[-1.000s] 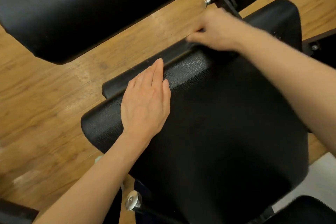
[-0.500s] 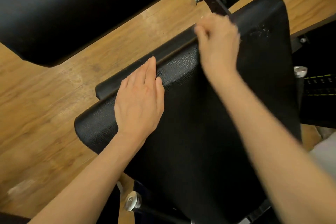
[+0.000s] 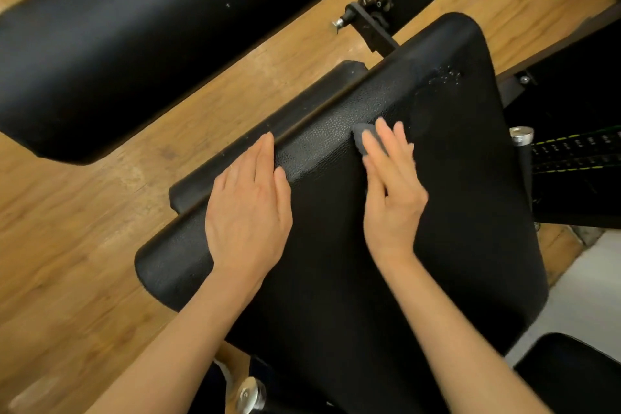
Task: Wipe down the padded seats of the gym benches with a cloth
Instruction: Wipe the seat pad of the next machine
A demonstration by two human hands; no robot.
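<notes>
A black padded seat (image 3: 453, 212) of a gym bench fills the middle of the view, tilted, with small white specks near its far right corner. My left hand (image 3: 248, 208) lies flat on the seat's left part, fingers straight, reaching the far edge. My right hand (image 3: 391, 191) presses a small dark grey cloth (image 3: 361, 139) onto the pad with straight fingers. Most of the cloth is hidden under the fingers; only its far end shows.
A second long black padded bench (image 3: 151, 30) lies at the upper left across the wooden floor (image 3: 67, 245). A black adjustment knob and bracket (image 3: 373, 17) stick out behind the seat. Chrome posts (image 3: 521, 136) and a weight stack stand at right. Another pad corner (image 3: 578, 380) is at bottom right.
My right hand has slid from the seat's far edge back toward me along the pad, its fingers now flat on the cloth. My left hand has stayed in place on the seat.
</notes>
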